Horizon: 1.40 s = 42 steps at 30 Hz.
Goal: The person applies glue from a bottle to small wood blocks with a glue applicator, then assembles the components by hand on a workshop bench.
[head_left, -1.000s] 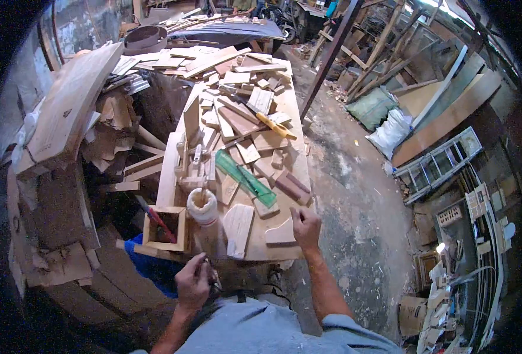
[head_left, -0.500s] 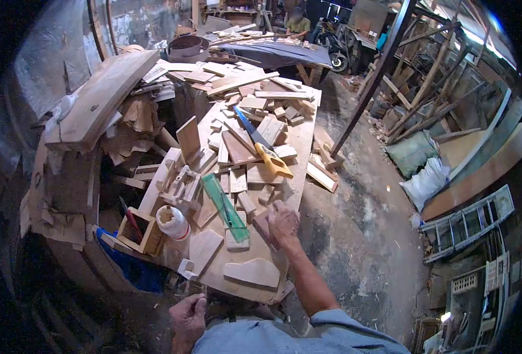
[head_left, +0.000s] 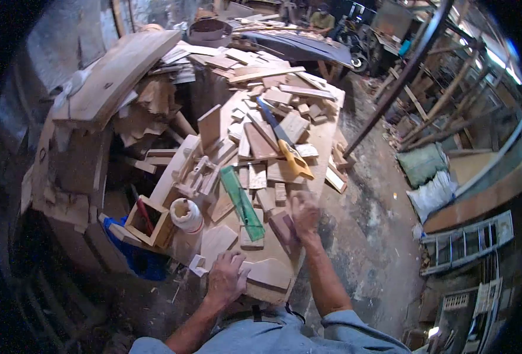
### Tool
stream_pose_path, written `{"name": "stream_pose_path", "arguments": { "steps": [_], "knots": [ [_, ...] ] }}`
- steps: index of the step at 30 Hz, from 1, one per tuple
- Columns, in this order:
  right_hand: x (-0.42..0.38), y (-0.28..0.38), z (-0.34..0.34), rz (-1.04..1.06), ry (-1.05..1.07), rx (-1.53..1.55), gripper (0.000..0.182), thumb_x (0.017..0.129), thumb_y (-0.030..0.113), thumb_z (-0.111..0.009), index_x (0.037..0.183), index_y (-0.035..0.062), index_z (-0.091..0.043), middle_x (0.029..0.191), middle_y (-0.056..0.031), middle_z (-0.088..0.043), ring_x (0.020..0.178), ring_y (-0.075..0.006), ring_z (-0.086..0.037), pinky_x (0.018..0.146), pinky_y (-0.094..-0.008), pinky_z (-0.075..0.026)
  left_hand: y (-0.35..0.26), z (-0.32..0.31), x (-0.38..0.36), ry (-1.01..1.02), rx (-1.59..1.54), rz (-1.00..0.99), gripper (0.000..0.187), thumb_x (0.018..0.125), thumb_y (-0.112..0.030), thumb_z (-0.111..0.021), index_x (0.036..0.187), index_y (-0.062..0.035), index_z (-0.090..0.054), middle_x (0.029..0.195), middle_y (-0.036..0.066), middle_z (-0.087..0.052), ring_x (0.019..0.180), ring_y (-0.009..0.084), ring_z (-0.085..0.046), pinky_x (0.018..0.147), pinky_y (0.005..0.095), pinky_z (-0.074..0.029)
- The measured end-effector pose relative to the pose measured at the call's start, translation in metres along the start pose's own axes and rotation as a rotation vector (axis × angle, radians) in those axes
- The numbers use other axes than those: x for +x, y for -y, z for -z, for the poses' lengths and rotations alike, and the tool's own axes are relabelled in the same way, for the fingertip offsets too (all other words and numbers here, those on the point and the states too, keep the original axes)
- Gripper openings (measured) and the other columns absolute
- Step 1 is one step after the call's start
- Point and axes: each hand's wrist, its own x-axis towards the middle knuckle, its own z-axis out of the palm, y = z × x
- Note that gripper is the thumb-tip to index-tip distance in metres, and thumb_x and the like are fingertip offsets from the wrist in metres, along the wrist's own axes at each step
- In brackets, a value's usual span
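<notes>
A pale, curved wooden piece (head_left: 269, 273) lies at the bench's near edge. Over its left end is my left hand (head_left: 228, 277), its fingers apart and slightly bent, beside a flat pale board (head_left: 218, 241). My right hand (head_left: 305, 212) is blurred at the bench's right edge, beside a dark brown block (head_left: 283, 228); whether it holds anything is unclear. A green transparent ruler (head_left: 241, 202) lies left of that block. Farther back, a saw with a yellow handle (head_left: 295, 158) rests on wood offcuts.
An open white jar (head_left: 187, 215) and a wooden box (head_left: 149, 221) holding a red-handled tool stand at the left. Wood scraps (head_left: 275, 76) cover the bench's far part. A dark pole (head_left: 396, 82) slants at the right. Another person (head_left: 321, 20) sits far back.
My left hand has moved up and right from below the bench edge onto the curved piece. My right hand has shifted off the dark block toward its right side. The camera view has shifted.
</notes>
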Motion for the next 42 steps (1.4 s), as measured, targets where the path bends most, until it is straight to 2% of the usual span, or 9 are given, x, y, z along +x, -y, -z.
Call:
{"name": "stream_pose_path", "arguments": {
  "steps": [4, 8, 13, 16, 21, 27, 33, 37, 42],
  "knots": [
    [0.07, 0.016, 0.017, 0.197, -0.163, -0.237, 0.045, 0.082, 0.015, -0.073, 0.125, 0.0113, -0.063, 0.099, -0.0129, -0.069, 0.101, -0.0355, -0.064, 0.09, -0.0531, -0.045, -0.004, -0.018, 0.021, -0.097, 0.098, 0.17, 0.049, 0.08, -0.02, -0.077, 0.123, -0.0015, -0.064, 0.127, 0.021, -0.058, 0.12, 0.0405, -0.054, 0.1, 0.0512, -0.045],
    [0.118, -0.023, 0.008, 0.33, 0.221, -0.203, 0.054, 0.08, 0.014, -0.073, 0.132, 0.0089, -0.059, 0.1, -0.0141, -0.069, 0.104, -0.0365, -0.064, 0.098, -0.0572, -0.039, -0.012, -0.047, 0.054, -0.154, 0.187, 0.229, 0.049, 0.082, -0.027, -0.076, 0.122, -0.0027, -0.063, 0.131, 0.02, -0.056, 0.121, 0.0394, -0.052, 0.099, 0.0525, -0.044],
    [0.136, -0.065, -0.005, 0.107, -0.012, 0.404, 0.045, 0.097, 0.013, -0.068, 0.139, 0.0047, -0.055, 0.09, -0.0085, -0.071, 0.073, -0.0128, -0.065, 0.06, -0.0314, -0.051, -0.027, -0.083, 0.118, -0.247, 0.22, 0.386, 0.049, 0.085, -0.033, -0.074, 0.124, -0.0043, -0.063, 0.134, 0.02, -0.056, 0.124, 0.0403, -0.051, 0.1, 0.0526, -0.044],
    [0.151, -0.096, -0.009, -0.129, 0.154, 0.809, 0.045, 0.1, 0.018, -0.065, 0.14, 0.0018, -0.053, 0.094, -0.0088, -0.072, 0.077, -0.0159, -0.066, 0.065, -0.0316, -0.054, -0.041, -0.111, 0.164, -0.396, 0.369, 0.442, 0.049, 0.086, -0.033, -0.074, 0.124, -0.0037, -0.064, 0.135, 0.021, -0.056, 0.127, 0.04, -0.05, 0.102, 0.0521, -0.043],
    [0.144, -0.086, 0.003, 0.457, 0.288, 0.52, 0.063, 0.088, 0.016, -0.07, 0.147, 0.006, -0.049, 0.101, -0.0267, -0.069, 0.088, -0.0392, -0.071, 0.076, -0.0457, -0.058, -0.103, -0.156, 0.212, -0.503, 0.358, 0.404, 0.044, 0.083, -0.024, -0.077, 0.119, -0.0019, -0.066, 0.131, 0.02, -0.06, 0.123, 0.038, -0.055, 0.103, 0.0507, -0.044],
    [0.13, -0.085, 0.0, 0.664, 0.501, 0.394, 0.051, 0.089, 0.016, -0.073, 0.136, 0.0047, -0.058, 0.124, -0.0147, -0.065, 0.118, -0.0325, -0.061, 0.101, -0.0444, -0.045, -0.155, -0.178, 0.232, -0.626, 0.113, 0.309, 0.017, 0.087, -0.009, -0.069, 0.101, 0.0004, -0.067, 0.105, 0.018, -0.068, 0.1, 0.0373, -0.064, 0.087, 0.0455, -0.051],
    [0.154, -0.145, 0.072, 0.273, 0.271, 0.588, 0.013, 0.091, 0.012, -0.069, 0.09, -0.0007, -0.069, 0.085, -0.0179, -0.07, 0.075, -0.0346, -0.069, 0.067, -0.0413, -0.055, -0.142, -0.168, 0.202, -0.668, 0.042, 0.46, 0.014, 0.092, -0.011, -0.067, 0.083, -0.0006, -0.064, 0.079, 0.017, -0.063, 0.071, 0.0356, -0.062, 0.066, 0.0439, -0.047],
    [0.245, -0.238, 0.034, 0.082, 0.107, 0.275, 0.045, 0.094, 0.025, -0.072, 0.061, -0.0004, -0.053, 0.068, -0.0207, -0.056, 0.061, -0.0374, -0.059, 0.058, -0.0479, -0.044, -0.136, -0.154, 0.202, -0.782, 0.151, 0.468, 0.02, 0.094, -0.012, -0.067, 0.08, 0.0006, -0.061, 0.074, 0.015, -0.058, 0.063, 0.031, -0.056, 0.061, 0.0414, -0.044],
    [0.385, -0.285, -0.054, 0.235, -0.139, 0.119, 0.029, 0.088, 0.025, -0.072, 0.104, 0.001, -0.067, 0.102, -0.0197, -0.066, 0.092, -0.0367, -0.065, 0.08, -0.0468, -0.052, -0.171, -0.17, 0.284, -0.849, 0.189, 0.586, 0.008, 0.09, -0.002, -0.065, 0.084, 0.0015, -0.062, 0.08, 0.012, -0.061, 0.074, 0.0262, -0.06, 0.065, 0.0385, -0.048]
  ]
}}
